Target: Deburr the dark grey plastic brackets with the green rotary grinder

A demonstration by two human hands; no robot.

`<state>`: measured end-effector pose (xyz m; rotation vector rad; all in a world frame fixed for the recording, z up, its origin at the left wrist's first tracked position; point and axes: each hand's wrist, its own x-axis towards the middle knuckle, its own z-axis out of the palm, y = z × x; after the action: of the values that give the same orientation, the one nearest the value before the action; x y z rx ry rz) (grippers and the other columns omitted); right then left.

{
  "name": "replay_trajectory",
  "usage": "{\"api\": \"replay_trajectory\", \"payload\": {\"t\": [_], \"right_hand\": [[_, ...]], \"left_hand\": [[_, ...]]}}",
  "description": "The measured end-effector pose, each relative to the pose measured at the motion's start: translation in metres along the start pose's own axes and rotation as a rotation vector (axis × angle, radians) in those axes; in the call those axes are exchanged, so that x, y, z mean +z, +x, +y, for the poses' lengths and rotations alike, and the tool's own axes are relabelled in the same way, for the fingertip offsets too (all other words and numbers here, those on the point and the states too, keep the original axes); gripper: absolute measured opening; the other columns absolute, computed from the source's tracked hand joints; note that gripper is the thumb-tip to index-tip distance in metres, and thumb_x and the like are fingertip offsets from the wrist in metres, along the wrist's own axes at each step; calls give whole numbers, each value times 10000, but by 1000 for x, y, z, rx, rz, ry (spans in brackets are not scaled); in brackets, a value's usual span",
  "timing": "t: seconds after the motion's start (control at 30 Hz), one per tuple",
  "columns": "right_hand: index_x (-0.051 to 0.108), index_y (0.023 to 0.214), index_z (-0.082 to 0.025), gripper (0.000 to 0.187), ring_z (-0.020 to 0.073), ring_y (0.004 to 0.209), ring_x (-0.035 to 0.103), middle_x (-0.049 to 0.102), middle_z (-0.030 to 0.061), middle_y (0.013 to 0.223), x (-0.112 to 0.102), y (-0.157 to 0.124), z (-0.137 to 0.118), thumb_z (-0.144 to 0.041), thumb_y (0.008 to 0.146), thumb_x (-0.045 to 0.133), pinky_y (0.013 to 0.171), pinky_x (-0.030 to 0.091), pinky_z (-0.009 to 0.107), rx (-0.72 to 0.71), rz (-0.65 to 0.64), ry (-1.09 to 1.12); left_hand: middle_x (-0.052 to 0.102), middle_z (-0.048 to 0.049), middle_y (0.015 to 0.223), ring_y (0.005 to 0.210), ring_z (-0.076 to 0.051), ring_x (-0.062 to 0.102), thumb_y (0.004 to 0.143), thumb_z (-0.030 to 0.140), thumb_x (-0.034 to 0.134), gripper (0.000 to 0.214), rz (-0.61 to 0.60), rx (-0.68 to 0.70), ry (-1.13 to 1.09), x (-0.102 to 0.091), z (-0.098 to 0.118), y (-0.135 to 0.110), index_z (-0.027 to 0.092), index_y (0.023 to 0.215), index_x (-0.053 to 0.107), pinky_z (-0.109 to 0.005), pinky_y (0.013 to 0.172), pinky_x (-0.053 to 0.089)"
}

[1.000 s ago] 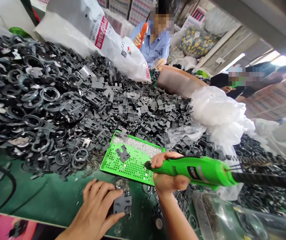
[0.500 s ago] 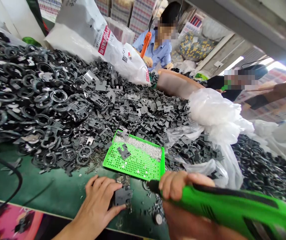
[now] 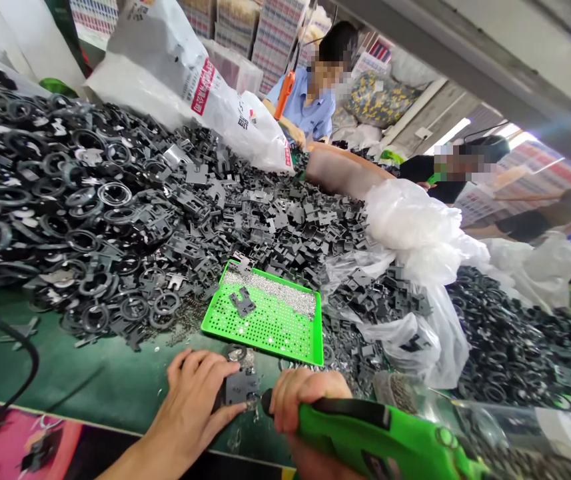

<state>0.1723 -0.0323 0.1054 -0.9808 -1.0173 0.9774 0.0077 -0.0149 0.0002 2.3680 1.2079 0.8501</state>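
right hand (image 3: 305, 400) shifted down and to the left since the earlier frame, bringing the black nose of a green power tool (image 3: 365, 437) just beside a dark grey plastic part (image 3: 239, 388). the part lies flat on the green workbench (image 3: 90, 380), at the fingertips of the left hand (image 3: 190, 407). left hand: fingers curled against the part's left side, thumb running along its lower edge, pinning it to the bench. right hand: fingers wrapped closely around the tool body. above the hands, a green perforated tray (image 3: 265, 340) holds a band of small silver pieces (image 3: 270, 292) and one dark part (image 3: 242, 301). behind the tray, a large heap of dark grey plastic parts (image 3: 205, 200) and black rings (image 3: 30, 173) spreads across the bench; to the right, a white plastic bag (image 3: 415, 227) lies against the heap. a black cable (image 3: 10, 333) curves along the bench at far left. far side: a co-worker in a blue shirt (image 3: 305, 110) holding an orange tool (image 3: 284, 95); a second co-worker in dark clothing (image 3: 430, 170) beyond the white plastic bag.
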Motion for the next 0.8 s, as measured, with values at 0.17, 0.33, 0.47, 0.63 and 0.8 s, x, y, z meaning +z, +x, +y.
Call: {"api": "replay_trajectory", "payload": {"t": [0.17, 0.33, 0.47, 0.63, 0.8], "right_hand": [[667, 969, -286, 535, 148, 407, 472, 550, -42, 497, -7, 24, -5, -732, 731, 493, 452, 412, 283, -124, 12, 92], [645, 884, -256, 556, 122, 394, 446, 520, -72, 497, -19, 72, 19, -760, 663, 560, 449, 390, 256, -345, 251, 26], [612, 840, -228, 530, 117, 405, 448, 523, -75, 503, -26, 87, 41, -727, 661, 613, 445, 385, 241, -318, 250, 8], [603, 856, -232, 550, 118, 413, 443, 523, -79, 514, -28, 85, 48, -743, 653, 602, 451, 392, 242, -314, 251, 12], [642, 888, -226, 579, 119, 402, 452, 535, -70, 498, -23, 82, 32, -752, 648, 608, 432, 392, 242, -341, 249, 22]], "left_hand": [[651, -10, 1024, 982, -244, 560, 810, 381, 722, 399, -36, 5, -15, 0, -1, -1, 262, 1148, 546, -447, 974, 282], [642, -31, 1040, 974, -250, 560, 813, 423, 695, 443, -27, 10, -16, 0, -5, -2, 238, 1180, 529, -453, 993, 304], [625, -39, 1035, 974, -251, 554, 809, 400, 696, 414, -27, 17, -60, -1, -7, -3, 218, 1138, 522, -454, 995, 312], [621, -39, 1043, 989, -254, 540, 824, 408, 683, 405, -60, 1, -89, -3, -7, -1, 231, 1140, 504, -461, 994, 300], [633, -41, 1039, 980, -254, 553, 808, 388, 706, 411, -43, -12, -92, -2, -7, -2, 232, 1136, 514, -466, 987, 329]]}}
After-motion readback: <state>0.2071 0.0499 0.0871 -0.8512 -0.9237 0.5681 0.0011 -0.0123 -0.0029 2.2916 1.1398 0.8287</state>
